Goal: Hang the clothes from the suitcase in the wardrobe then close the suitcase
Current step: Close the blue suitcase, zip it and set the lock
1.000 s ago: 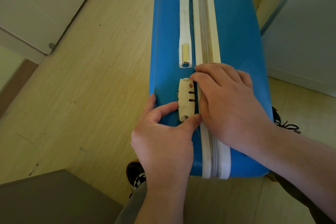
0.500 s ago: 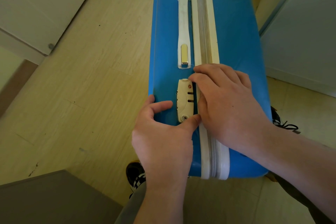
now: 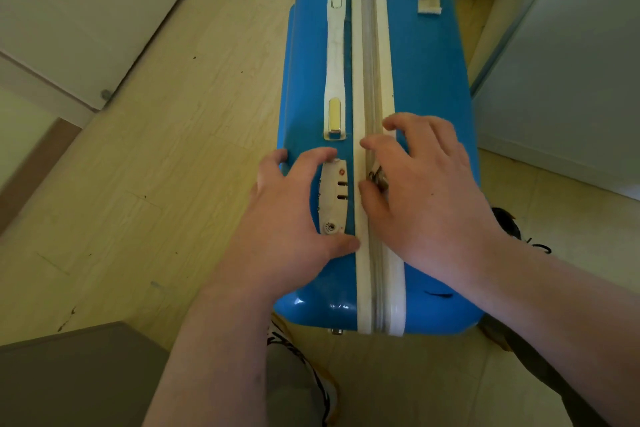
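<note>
The blue hard-shell suitcase (image 3: 426,80) stands on its side on the floor, its white zipper band (image 3: 370,45) running down the middle and closed. A white carry handle (image 3: 335,55) and a cream combination lock (image 3: 334,198) sit left of the band. My left hand (image 3: 284,218) rests on the shell around the lock, with fingertips above the lock and thumb against the band. My right hand (image 3: 433,198) is spread over the right half, fingers loosely bent. The metal zip pulls (image 3: 376,177) show between its thumb and forefinger. No clothes are in view.
A white cabinet door (image 3: 69,10) stands at the left and a pale panel (image 3: 571,80) close to the suitcase's right side. A grey furniture top (image 3: 69,381) fills the bottom left corner. My shoes (image 3: 509,222) are beside and below the suitcase on the pale wood floor (image 3: 173,184).
My right hand has drawn off the lock to the right, uncovering the zip pulls. My left hand's fingers have slid up beside the lock.
</note>
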A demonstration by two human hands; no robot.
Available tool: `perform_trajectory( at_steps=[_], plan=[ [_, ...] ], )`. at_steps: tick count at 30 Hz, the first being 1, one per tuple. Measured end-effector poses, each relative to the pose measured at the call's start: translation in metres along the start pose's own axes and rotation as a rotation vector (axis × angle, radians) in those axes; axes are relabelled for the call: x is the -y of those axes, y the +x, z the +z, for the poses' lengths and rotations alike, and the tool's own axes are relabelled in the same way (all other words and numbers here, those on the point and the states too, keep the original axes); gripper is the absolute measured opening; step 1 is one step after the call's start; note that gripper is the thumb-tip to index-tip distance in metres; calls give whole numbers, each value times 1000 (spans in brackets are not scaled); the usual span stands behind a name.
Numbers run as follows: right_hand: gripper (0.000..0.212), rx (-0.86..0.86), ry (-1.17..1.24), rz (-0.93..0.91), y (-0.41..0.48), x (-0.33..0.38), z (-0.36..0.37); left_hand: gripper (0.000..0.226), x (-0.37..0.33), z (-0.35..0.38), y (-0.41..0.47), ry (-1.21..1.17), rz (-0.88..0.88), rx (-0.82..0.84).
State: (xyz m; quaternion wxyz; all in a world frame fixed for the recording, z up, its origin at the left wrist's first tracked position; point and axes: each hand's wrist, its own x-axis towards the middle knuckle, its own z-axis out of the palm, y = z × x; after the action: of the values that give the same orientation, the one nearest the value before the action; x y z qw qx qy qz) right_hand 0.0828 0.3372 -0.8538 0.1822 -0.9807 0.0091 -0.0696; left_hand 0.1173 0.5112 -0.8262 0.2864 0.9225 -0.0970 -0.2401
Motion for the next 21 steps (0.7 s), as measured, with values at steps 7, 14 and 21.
perform_trajectory(
  at_steps=[7,14,21],
  plan=[
    [40,221,82,132,-2,-5,-29,98,-24,-15,14,158,-63,100],
    [6,256,259,116,-7,-19,-32,101,-44,-7,8,229,-57,78],
    [12,324,320,163,-24,-48,-53,101,-63,35,-12,230,-39,35]
  ],
)
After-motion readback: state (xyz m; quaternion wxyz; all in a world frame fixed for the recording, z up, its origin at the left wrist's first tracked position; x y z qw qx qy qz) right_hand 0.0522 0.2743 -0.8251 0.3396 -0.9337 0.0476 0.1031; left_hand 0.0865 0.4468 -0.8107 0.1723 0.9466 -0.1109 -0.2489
